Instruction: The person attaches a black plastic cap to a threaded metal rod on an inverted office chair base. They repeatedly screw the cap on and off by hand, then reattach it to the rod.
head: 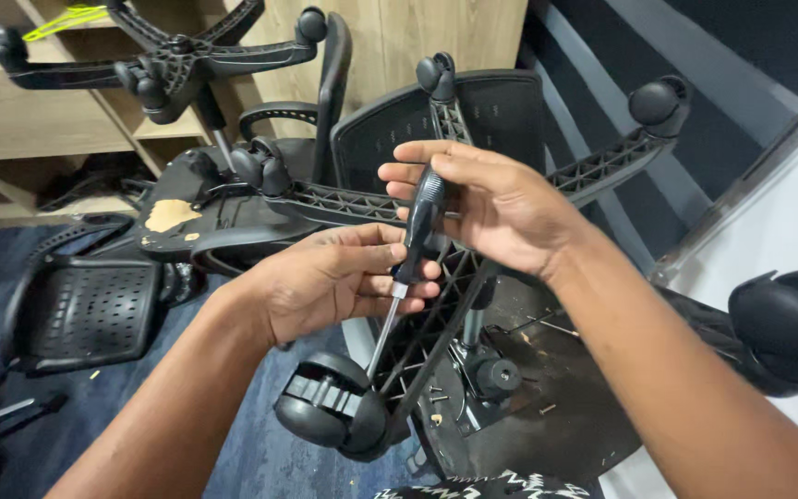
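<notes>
Black glossy screwdriver (pixel 420 222) gripped by both right hand (pixel 491 208) and left hand (pixel 325 282).

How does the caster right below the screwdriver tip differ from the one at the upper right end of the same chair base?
The near caster sits low in the frame, large, its slotted housing facing the camera. The far caster sits high at the end of its ribbed arm and looks smaller. The near caster lies by the tip of the screwdriver, held by the left hand and right hand; the far caster has nothing near it. Both are black twin-wheel casters.
</notes>
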